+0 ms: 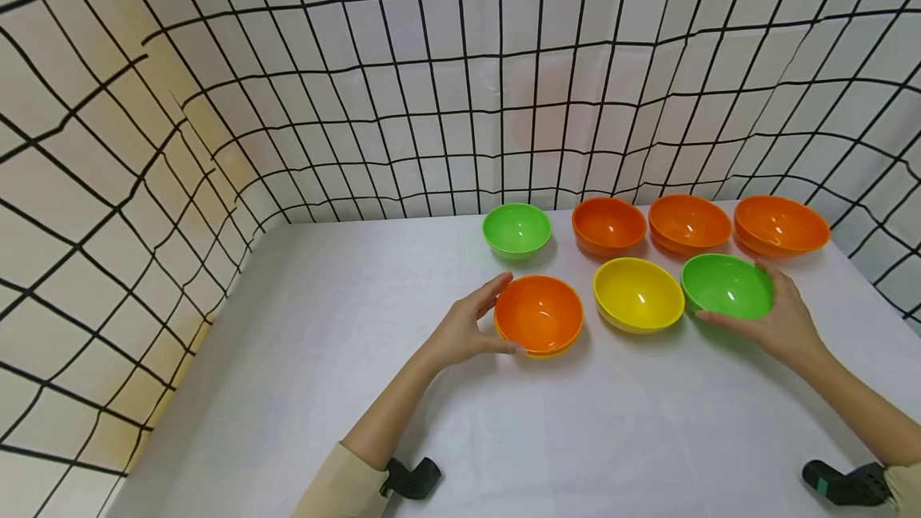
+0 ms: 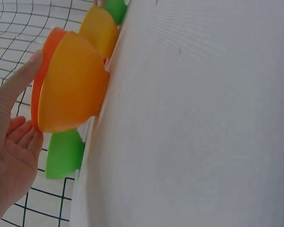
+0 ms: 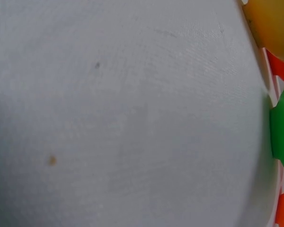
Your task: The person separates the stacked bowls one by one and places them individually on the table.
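An orange bowl [image 1: 540, 314] sits nested inside a yellow bowl [image 2: 75, 90], whose outer wall shows best in the left wrist view. My left hand [image 1: 466, 330] holds the orange bowl by its left side, thumb at the near rim and fingers at the far rim. To the right, my right hand [image 1: 780, 326] grips a larger green bowl [image 1: 727, 286] between thumb and fingers at its right side. Between the two hands stands another yellow bowl [image 1: 639, 294], close beside the green one. The right hand is out of sight in the right wrist view.
Behind stand a small green bowl [image 1: 516, 230] and three orange bowls: one on the left [image 1: 608, 226], a middle one [image 1: 689, 224] and the widest [image 1: 780, 226]. A white cloth covers the table [image 1: 288, 382]. Black-grid netting [image 1: 403, 70] rises at the back and sides.
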The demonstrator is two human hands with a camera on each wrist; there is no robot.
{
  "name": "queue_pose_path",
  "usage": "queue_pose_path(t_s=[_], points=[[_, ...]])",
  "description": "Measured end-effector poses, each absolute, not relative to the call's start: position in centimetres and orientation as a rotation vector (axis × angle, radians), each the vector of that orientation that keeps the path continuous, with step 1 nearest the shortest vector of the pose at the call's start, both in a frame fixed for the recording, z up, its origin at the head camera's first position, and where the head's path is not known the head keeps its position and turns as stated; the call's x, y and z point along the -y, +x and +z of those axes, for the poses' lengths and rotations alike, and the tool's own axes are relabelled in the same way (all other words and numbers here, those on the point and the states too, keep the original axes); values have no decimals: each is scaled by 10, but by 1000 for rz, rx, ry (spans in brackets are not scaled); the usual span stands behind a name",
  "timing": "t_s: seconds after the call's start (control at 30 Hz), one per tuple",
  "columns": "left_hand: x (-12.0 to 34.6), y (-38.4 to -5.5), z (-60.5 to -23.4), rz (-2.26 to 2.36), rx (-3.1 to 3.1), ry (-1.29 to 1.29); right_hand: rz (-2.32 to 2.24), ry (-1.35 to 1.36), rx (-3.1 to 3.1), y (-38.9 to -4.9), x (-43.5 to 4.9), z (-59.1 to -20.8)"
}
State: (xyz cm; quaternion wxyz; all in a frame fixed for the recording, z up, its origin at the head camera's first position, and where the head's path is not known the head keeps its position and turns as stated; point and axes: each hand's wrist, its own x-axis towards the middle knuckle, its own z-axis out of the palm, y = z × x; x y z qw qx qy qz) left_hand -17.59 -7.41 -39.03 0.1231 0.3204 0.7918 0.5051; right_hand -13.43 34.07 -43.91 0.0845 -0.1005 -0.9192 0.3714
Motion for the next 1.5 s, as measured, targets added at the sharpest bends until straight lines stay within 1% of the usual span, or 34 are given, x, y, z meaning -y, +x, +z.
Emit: queue_pose_path(t_s=[0.07, 0.3, 0.37, 0.6, 0.83, 0.93, 1.03, 1.3, 1.5], points=[[74, -177, -392, 1479, -2310, 941, 1108, -304, 2742, -135, -341, -441], [74, -192, -423, 1491, -2329, 955, 1071, -298, 2740, -134, -341, -444], [74, -193, -426, 1495, -2331, 962, 1059, -301, 2743, -134, -341, -445], [74, -193, -426, 1487, -2341, 964, 1041, -323, 2756, -134, -341, -446], [73, -183, -406, 1477, -2332, 918, 1044, -317, 2759, -133, -340, -444], [73, -184, -407, 1480, -2328, 927, 1056, -321, 2728, -133, -340, -443], [73, -191, -419, 1453, -2351, 930, 1072, -322, 2673, -131, -340, -441], [74, -195, -425, 1464, -2351, 985, 1166, -90, 2370, -125, -340, -432], [74, -194, -425, 1459, -2352, 977, 1211, -79, 2254, -124, -342, -428]])
